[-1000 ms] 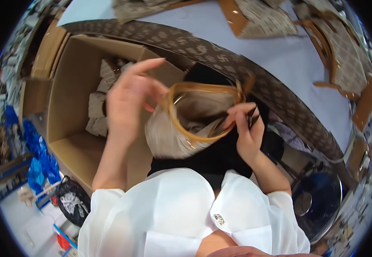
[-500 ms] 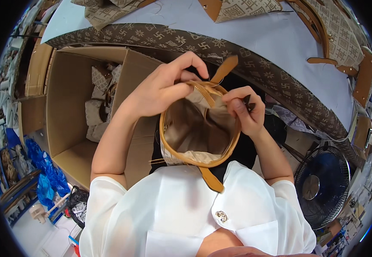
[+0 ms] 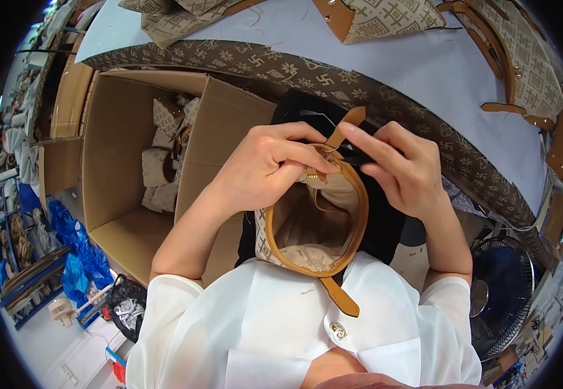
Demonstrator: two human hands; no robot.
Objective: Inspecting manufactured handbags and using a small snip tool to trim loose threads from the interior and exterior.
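A small beige patterned bag (image 3: 307,233) with a tan leather rim and tan straps rests open against my chest, its pale lining showing. My left hand (image 3: 265,165) grips the bag's far rim, fingers curled over the zipper end. My right hand (image 3: 405,168) is at the same far edge beside the upright tan strap tab (image 3: 345,125), fingertips pinching the rim next to my left fingers. A second tan strap (image 3: 340,295) hangs down over my white blouse.
An open cardboard box (image 3: 132,168) holding several similar bags stands at my left. A white table (image 3: 424,65) with a brown patterned edge carries more bags and tan straps. A dark fan (image 3: 505,295) stands low at right; blue plastic bags (image 3: 80,253) lie at left.
The bag has been turned so its opening faces up toward me. Both hands have come together at its far rim, and the view has shifted slightly toward the table.
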